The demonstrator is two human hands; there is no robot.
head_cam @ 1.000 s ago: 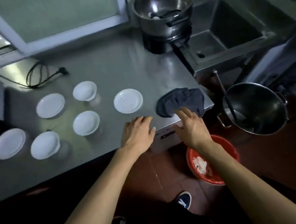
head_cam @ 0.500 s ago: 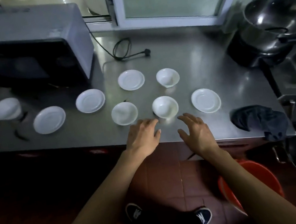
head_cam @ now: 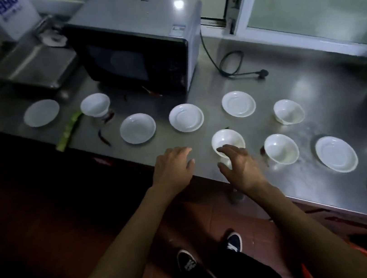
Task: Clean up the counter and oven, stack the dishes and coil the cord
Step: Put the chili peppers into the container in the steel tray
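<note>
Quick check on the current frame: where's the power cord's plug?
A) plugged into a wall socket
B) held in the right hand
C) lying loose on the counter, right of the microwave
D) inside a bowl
C: the plug lies on the bare steel counter at the end of the loosely looped cord, to the right of the microwave; neither hand touches it.

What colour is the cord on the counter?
Black: the cord lies loose beside the oven, clearest in the head view.
</note>
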